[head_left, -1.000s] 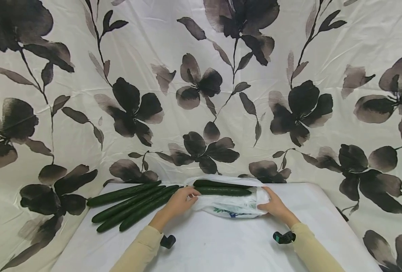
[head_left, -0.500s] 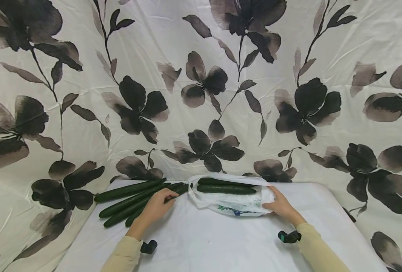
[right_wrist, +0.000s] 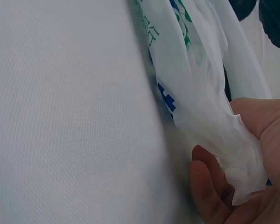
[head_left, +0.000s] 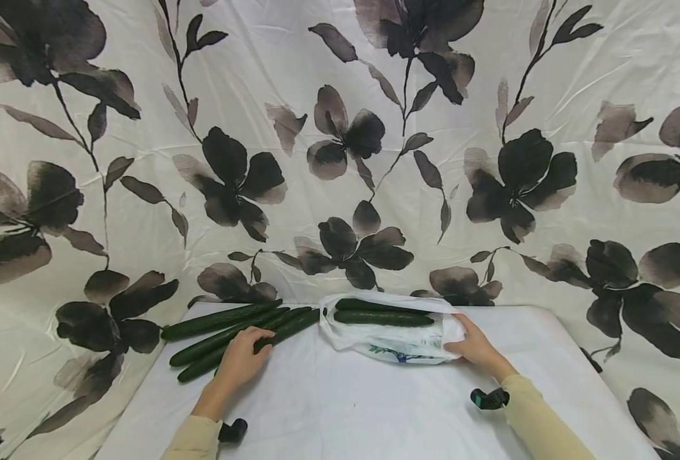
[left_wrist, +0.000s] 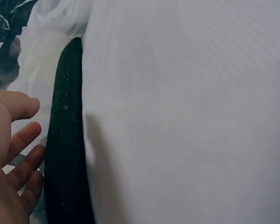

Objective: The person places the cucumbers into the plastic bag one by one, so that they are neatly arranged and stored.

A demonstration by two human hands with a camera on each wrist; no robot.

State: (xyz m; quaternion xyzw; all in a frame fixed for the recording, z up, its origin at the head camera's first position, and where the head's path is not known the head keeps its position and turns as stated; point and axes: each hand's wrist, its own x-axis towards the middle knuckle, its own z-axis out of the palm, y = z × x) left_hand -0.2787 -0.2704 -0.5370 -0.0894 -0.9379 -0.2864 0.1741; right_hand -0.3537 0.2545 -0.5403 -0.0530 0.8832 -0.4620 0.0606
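Observation:
Several long dark green cucumbers (head_left: 225, 319) lie fanned out at the back left. My left hand (head_left: 241, 355) is over the nearest cucumber (head_left: 294, 326), its fingers loosely bent. In the left wrist view, the fingers stand beside this cucumber (left_wrist: 67, 135), not wrapped round it. A white plastic bag (head_left: 368, 340) with green and blue print lies to the right, its mouth facing the pile. Two cucumbers (head_left: 382, 318) show inside it. My right hand (head_left: 477, 348) holds the bag's right end, thumb and fingers round the gathered plastic (right_wrist: 242, 172).
A white cloth (head_left: 374, 409) covers the table. Behind it hangs a pale curtain (head_left: 294, 211) with dark flower print. A small black device (head_left: 233, 431) sits at my left wrist, and another black device (head_left: 489, 398) at my right.
My left hand has left the bag's mouth and moved left to the cucumber pile. The right hand keeps its hold on the bag. The head view has shifted slightly.

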